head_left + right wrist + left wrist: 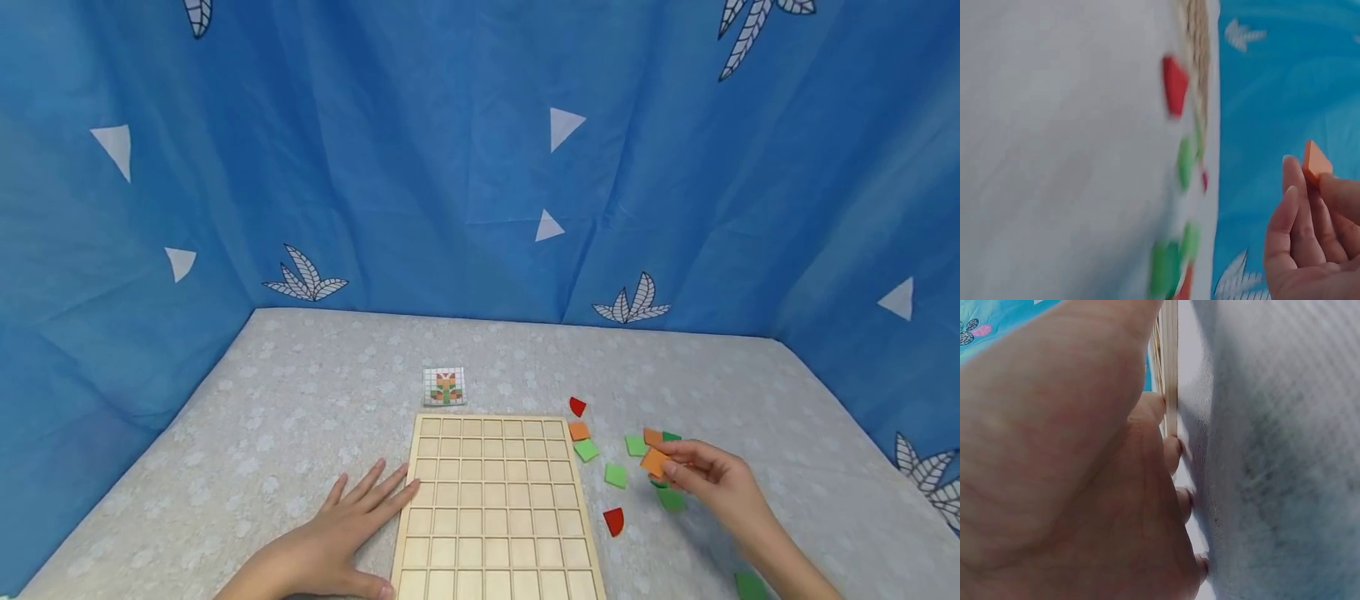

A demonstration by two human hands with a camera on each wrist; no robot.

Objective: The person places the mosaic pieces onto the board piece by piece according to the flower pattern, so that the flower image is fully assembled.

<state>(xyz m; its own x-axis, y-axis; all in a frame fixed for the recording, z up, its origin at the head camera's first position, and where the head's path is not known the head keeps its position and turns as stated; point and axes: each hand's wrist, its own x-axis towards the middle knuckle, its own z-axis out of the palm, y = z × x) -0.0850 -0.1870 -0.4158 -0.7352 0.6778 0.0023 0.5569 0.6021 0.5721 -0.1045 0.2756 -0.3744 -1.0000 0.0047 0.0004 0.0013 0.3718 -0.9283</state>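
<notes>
My right hand (pixel 716 482) pinches an orange square tile (pixel 655 462) between thumb and fingers, over a loose group of tiles. In the right wrist view the same orange tile (pixel 1316 164) is held clear of the tablecloth. My left hand (pixel 337 529) lies with fingers spread at the left edge of a wooden grid board (pixel 495 497); the fingertips touch the cloth and the board's side. The left wrist view has the palm (pixel 1116 512) and the board's edge (pixel 1171 369). No tiles sit in the visible grid cells.
Right of the board lie light green tiles (pixel 616 476), red quarter-round pieces (pixel 613 522), an orange tile (pixel 578 431) and a dark green tile (pixel 750 586). A small pattern card (pixel 444 387) lies behind the board. Blue curtains (pixel 450 167) enclose the table (pixel 315 375).
</notes>
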